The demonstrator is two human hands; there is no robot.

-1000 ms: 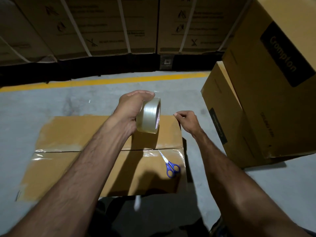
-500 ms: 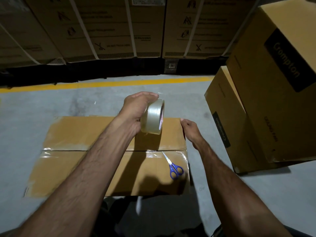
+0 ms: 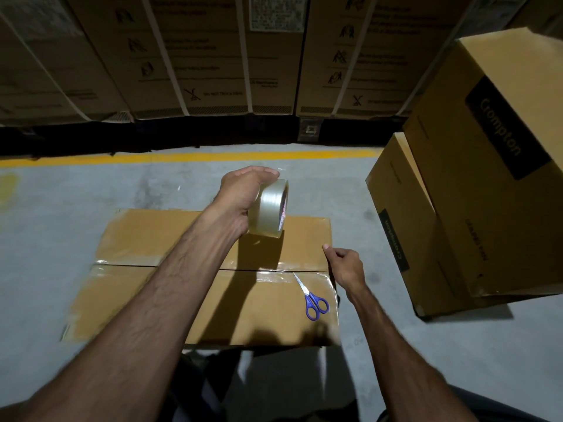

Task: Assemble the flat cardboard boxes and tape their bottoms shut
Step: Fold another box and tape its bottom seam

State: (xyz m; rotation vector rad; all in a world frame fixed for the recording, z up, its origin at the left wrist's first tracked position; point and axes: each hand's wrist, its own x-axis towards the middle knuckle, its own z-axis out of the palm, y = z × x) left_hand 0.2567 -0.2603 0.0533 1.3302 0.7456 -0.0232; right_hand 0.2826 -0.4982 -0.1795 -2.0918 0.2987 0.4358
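A grey concrete floor [image 3: 76,214] fills the view, crossed at the far side by 1 yellow painted line [image 3: 195,157]. Behind the line stands a row of large strapped cartons [image 3: 213,56] with printed handling symbols, dim in the low light. On the floor in front of the person sits a cardboard box [image 3: 146,245] with its 2 flaps closed and clear tape shining along the centre seam. Blue-handled scissors [image 3: 315,301] lie on the near flap close to the box's right edge, blades pointing toward the seam.

The left hand [image 3: 240,202] grips a roll of clear tape [image 3: 269,208], fingers curled over the top of the roll and holding it upright above the far flap. The right hand [image 3: 345,266] is at the box's right edge beside the seam, fingers curled inward with the thumb tip forward; whether it pinches a tape end cannot be told.

To the right, 2 more assembled boxes [image 3: 493,178] marked "Crompton" stand on the floor, the taller tilted over the lower one
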